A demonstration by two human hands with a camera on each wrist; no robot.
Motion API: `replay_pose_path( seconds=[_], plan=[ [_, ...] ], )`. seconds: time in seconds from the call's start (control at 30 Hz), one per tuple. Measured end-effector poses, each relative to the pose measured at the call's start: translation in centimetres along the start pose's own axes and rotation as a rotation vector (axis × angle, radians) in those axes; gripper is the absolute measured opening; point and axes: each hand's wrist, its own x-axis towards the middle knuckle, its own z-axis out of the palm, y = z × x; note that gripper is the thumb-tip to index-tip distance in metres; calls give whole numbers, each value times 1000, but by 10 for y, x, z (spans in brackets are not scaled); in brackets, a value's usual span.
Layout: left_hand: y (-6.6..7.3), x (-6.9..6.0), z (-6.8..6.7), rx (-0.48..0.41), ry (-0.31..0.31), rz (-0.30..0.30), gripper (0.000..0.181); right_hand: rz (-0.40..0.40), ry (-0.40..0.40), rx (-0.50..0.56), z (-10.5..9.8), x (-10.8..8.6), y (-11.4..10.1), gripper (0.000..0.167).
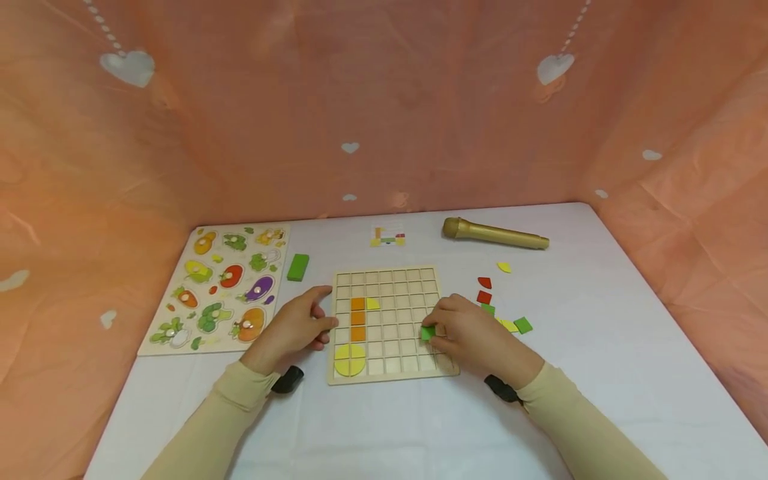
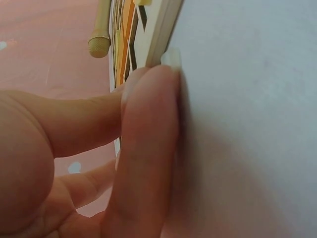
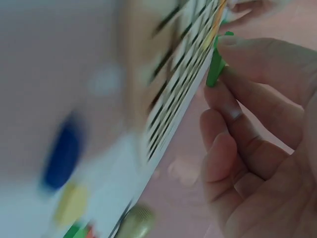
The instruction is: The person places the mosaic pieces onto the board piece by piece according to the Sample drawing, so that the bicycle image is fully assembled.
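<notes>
A wooden grid board [image 1: 390,383] lies flat in the middle of the table. Three orange square tiles [image 1: 357,319] run down its left side, with a yellow quarter-round tile [image 1: 373,304] beside the top one. Below them, yellow tiles form a circle [image 1: 350,360]. My left hand [image 1: 297,328] rests at the board's left edge, index finger extended; in the left wrist view its fingertips [image 2: 151,84] touch that edge. Over the right columns, my right hand [image 1: 468,333] pinches a green tile [image 3: 215,67] between thumb and finger. The hand covers some cells.
Loose red [image 1: 484,297], green [image 1: 523,325] and yellow tiles lie right of the board. A gold microphone [image 1: 498,235] and picture card [image 1: 387,236] are behind it. Leftward are a green block [image 1: 297,267] and vegetable puzzle [image 1: 282,247]. A blurred blue piece [image 3: 64,153] shows in the right wrist view.
</notes>
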Motion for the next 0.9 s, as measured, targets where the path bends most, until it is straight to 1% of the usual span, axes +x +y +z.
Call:
replay_pose_path(
  seconds=[0.13,0.17,0.23,0.37,0.5,0.8,0.9],
  plan=[
    [0,1,1,-3,2,-6,73,-22,-30,32,7,20,-17,13],
    [0,1,1,-5,4,-9,73,-30,-32,34,10,24,-21,16],
    [0,1,1,-2,4,-12,74,-58,-42,41,14,31,-27,15],
    [0,0,1,-11,1,-14,74,-79,-87,44,23,40,-39,15],
    [1,0,1,-17,-3,-11,74,-86,-106,44,29,45,-46,15],
    [1,0,1,-9,4,-19,74,-139,-90,-2,39,49,-52,14],
    [1,0,0,-10,6,-24,74,-145,-85,-7,40,50,-52,14]
  ],
)
